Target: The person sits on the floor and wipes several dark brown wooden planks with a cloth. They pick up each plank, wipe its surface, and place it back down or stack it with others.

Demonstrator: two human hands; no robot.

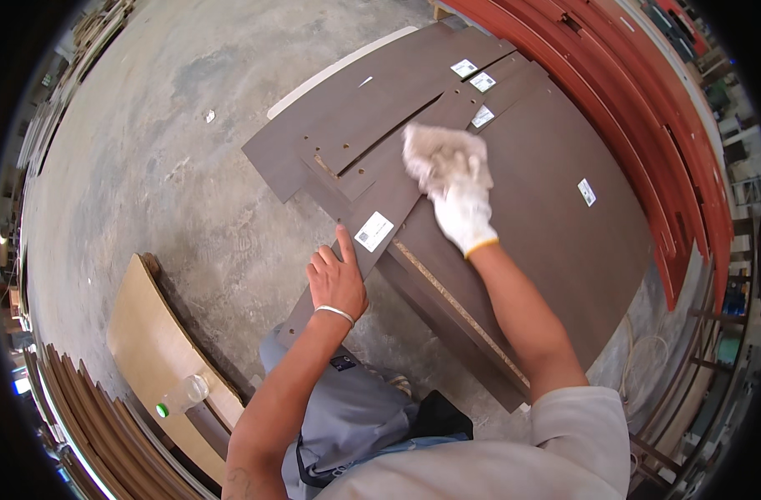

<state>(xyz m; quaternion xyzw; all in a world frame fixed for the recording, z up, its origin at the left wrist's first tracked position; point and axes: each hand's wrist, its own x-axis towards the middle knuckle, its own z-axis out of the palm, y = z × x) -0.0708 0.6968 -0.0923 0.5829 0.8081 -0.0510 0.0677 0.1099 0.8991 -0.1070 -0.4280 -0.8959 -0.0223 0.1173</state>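
Note:
A long narrow dark brown panel (394, 193) lies slantwise across a stack of brown boards, its near end sticking out past them toward my body. My bare left hand (339, 282) grips this panel near that end, index finger stretched along the left edge and the other fingers curled over it. A white label (374, 232) sits just beyond the hand. My right hand (464, 204), in a white knitted glove, presses a pale, soiled cloth (439, 154) onto the brown surface around the panel's right edge. Motion blurs the cloth, and its underside is hidden.
Wide brown boards (555, 208) with labels and drilled holes lie beneath. Long red panels (622, 108) are stacked along the right. At lower left, a clear bottle (187, 393) with a green cap lies on a tan board (151, 333). Concrete floor (189, 167) shows on the left.

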